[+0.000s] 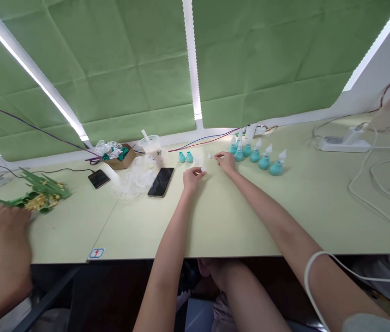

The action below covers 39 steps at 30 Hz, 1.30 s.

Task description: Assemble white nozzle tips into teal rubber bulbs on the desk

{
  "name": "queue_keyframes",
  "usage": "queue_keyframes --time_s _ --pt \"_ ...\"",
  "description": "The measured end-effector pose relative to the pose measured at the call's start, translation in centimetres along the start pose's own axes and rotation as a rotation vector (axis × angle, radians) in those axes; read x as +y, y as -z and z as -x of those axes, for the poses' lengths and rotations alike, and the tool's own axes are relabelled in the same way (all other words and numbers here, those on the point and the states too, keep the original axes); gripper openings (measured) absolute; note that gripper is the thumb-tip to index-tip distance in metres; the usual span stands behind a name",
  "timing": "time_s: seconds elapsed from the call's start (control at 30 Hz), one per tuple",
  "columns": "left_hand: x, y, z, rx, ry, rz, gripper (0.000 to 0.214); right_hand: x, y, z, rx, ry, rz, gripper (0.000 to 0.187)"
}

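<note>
My left hand (192, 179) is over the table, thumb and fingers pinched on a small white translucent piece (203, 169). My right hand (226, 162) is just to its right, fingertips drawn together; whatever they hold, if anything, is too small to make out. A small white pointed piece (209, 156) stands on the table by the right fingertips. Two small teal pots (189, 157) with bare tops sit beyond my left hand. To the right of my right hand stand several teal pots (264, 161) topped with white flame-shaped tips (269, 149).
A black phone (161, 182), clear plastic wrap (134, 179), a drink cup (154, 151) and a cardboard box (120, 159) lie to the left. Farther left, another person's hands (9, 219) hold green stems (44, 189). A power strip (345, 145) and white cables (361, 175) lie right.
</note>
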<state>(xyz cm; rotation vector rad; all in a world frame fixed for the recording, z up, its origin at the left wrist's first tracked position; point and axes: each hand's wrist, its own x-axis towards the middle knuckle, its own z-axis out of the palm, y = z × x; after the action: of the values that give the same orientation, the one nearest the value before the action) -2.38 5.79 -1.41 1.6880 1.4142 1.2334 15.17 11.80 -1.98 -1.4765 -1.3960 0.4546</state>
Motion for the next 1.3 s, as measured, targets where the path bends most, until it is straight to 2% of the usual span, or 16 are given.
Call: queue_keyframes --time_s 0.1,0.2,0.3,0.4,0.57,0.77,0.93,1.13,1.3 --pt "0.4 -0.2 0.4 -0.051 -0.056 -0.090 0.019 -1.4 1.2 2.3 -0.093 0.040 -0.182 0.014" --pt "1.0 -0.6 0.9 -0.107 -0.122 -0.152 0.018 -2.2 3.0 5.3 -0.173 0.040 -0.193 0.016" --pt "1.6 -1.2 1.6 -0.161 -0.177 -0.187 0.016 -2.1 4.9 8.0 -0.164 0.034 -0.161 0.016" --pt "2.4 -1.6 2.2 -0.199 -0.216 -0.211 0.016 -1.8 6.1 9.2 -0.140 0.031 -0.134 0.015" --pt "3.3 -1.7 2.6 -0.197 -0.205 -0.286 0.018 -2.0 6.6 8.9 -0.155 0.047 -0.215 0.015" --pt "2.9 -1.9 2.5 -0.214 -0.262 -0.284 0.016 -1.8 6.5 8.5 -0.185 0.026 -0.282 0.017" --pt "3.0 -2.4 2.9 -0.217 -0.255 -0.308 0.015 -1.3 6.4 8.4 -0.177 -0.004 -0.319 0.019" --pt "3.4 -2.4 3.0 -0.206 -0.242 -0.328 0.010 -1.1 6.6 8.2 -0.303 -0.029 -0.372 0.024" --pt "3.3 -2.3 3.0 -0.194 -0.259 -0.343 0.012 -1.1 6.9 8.1 -0.351 -0.061 -0.448 0.027"
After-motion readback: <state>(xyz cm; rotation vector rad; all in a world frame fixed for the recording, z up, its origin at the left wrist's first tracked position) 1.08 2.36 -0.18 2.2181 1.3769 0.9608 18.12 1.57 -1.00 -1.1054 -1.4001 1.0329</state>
